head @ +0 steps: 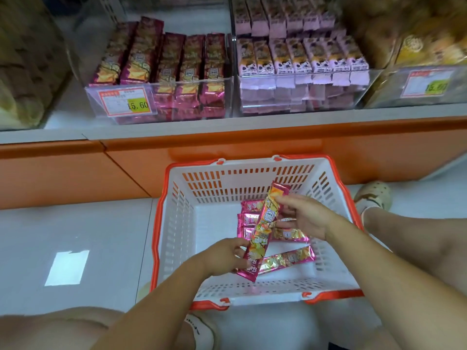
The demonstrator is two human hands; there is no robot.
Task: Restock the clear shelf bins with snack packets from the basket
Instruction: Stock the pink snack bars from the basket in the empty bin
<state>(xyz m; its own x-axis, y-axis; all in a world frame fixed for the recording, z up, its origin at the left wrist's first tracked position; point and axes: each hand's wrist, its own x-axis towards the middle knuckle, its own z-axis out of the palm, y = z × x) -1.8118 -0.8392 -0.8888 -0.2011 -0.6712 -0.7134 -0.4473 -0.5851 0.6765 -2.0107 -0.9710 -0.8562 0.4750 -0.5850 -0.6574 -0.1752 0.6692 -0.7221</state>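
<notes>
A: Where is the snack packet [262, 228] right now?

B: It is up in the air, over the basket [161, 223]. Both hands have it. It is not in a bin yet.

A: How do the fingers hold it?

B: The left hand [223, 256] has its fingers curled round the low end and pinches it. The right hand [310, 218] pinches the top half between thumb and fingers. No fingers are spread wide.

A: Which way does the packet point?

B: It is long and thin. Its low end is at 7 o'clock and its top end is at 1 o'clock.

A: Where should it go?

B: I think into the clear bin [177, 83] on the shelf [278, 122], the one with the price tag [126, 101]. The packets in there look the same dark pink and gold. From the hands, that bin is up at 11 o'clock, well apart from them.

A: So the packet points a bit the wrong way?

B: Yes. The ones in the bin run from 6 to 12 o'clock. I think the top end must swing from 1 o'clock to about 12 to fit the row.

A: Which hand is nearer the bin?

B: The right hand is nearer the shelf. But the bin is over on the left hand's side. So it is hard to pick.

A: Is there more to do?

B: Yes. More packets [288, 258] lie flat in the bottom of the basket, just under the hands.
</notes>
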